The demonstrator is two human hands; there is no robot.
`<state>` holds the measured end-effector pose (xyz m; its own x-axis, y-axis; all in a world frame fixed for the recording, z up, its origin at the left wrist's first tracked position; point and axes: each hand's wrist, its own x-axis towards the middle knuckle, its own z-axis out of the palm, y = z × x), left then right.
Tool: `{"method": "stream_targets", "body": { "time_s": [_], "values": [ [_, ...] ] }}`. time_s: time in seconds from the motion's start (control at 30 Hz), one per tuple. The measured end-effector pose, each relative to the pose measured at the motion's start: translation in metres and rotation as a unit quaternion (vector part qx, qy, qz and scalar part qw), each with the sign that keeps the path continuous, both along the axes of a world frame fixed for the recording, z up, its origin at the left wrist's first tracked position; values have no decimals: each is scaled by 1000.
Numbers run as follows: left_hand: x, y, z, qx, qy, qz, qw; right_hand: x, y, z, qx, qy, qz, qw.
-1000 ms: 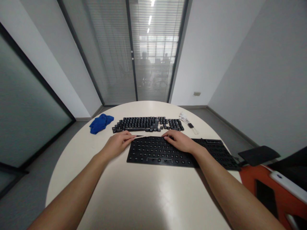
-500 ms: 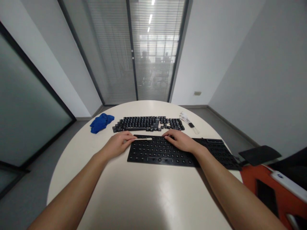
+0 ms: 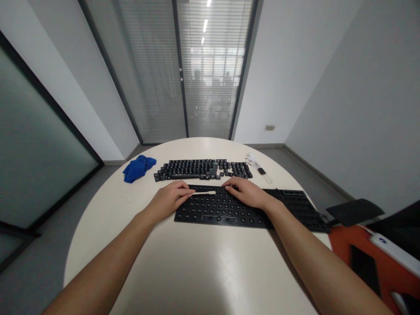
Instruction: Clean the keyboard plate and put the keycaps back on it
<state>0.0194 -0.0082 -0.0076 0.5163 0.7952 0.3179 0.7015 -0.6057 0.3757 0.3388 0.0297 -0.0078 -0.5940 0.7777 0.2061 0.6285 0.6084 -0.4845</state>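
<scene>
A black keyboard [image 3: 216, 214] with its keycaps off lies on the table, bare switches showing in rows. Pinched in my left hand [image 3: 172, 197] is a thin, pale cotton swab [image 3: 206, 193], its tip over the upper left rows of the keyboard. My left hand is closed, at the keyboard's upper left corner. Bent over the far edge near the middle, my right hand [image 3: 246, 190] grips the keyboard; the forearm covers part of it. Behind it the loose black keycaps [image 3: 190, 168] lie in rows.
A crumpled blue cloth [image 3: 139, 168] lies at the left on the round white table [image 3: 183, 262]. At the back right are a keycap puller [image 3: 262, 171] and a white packet [image 3: 251, 158]. An orange chair [image 3: 344, 249] holding a dark phone-like object stands at the right.
My left hand has slid a little to the right with the cotton swab, whose tip is now further along the keyboard. My right hand stays in place.
</scene>
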Motion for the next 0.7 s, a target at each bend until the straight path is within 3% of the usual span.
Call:
{"method": "stream_targets", "body": {
  "time_s": [0.4, 0.7],
  "values": [
    [-33, 10, 6, -72, -23, 28, 997, 0, -1, 2, -6, 0, -1, 1000],
    [-38, 12, 2, -65, -49, 27, 996, 0, 0, 1, -6, 0, -1, 1000]
  ]
}}
